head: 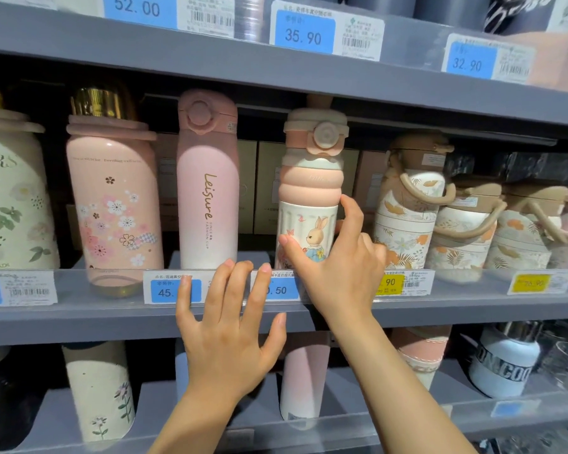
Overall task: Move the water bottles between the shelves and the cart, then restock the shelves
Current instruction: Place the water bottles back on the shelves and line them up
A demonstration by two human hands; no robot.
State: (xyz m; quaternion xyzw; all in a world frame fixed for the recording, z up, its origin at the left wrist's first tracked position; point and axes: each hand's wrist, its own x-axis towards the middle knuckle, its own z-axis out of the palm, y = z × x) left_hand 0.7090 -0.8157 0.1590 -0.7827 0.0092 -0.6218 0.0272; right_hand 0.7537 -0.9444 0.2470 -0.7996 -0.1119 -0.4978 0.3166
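I curl my right hand [335,257] round the rabbit bottle [309,198] at the shelf [79,317] front edge; my left hand [227,322], fingers spread, braces the edge, likely for balance.

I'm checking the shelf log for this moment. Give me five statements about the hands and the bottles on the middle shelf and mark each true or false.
1. The right hand grips the rabbit bottle. True.
2. The left hand holds the Leisure bottle. False: it lies spread open against the shelf's front edge, holding nothing.
3. The rabbit bottle stands to the right of the Leisure bottle. True.
4. The rabbit bottle lies on its side. False: it stands upright.
5. The cherry-blossom bottle has a gold cap. True.
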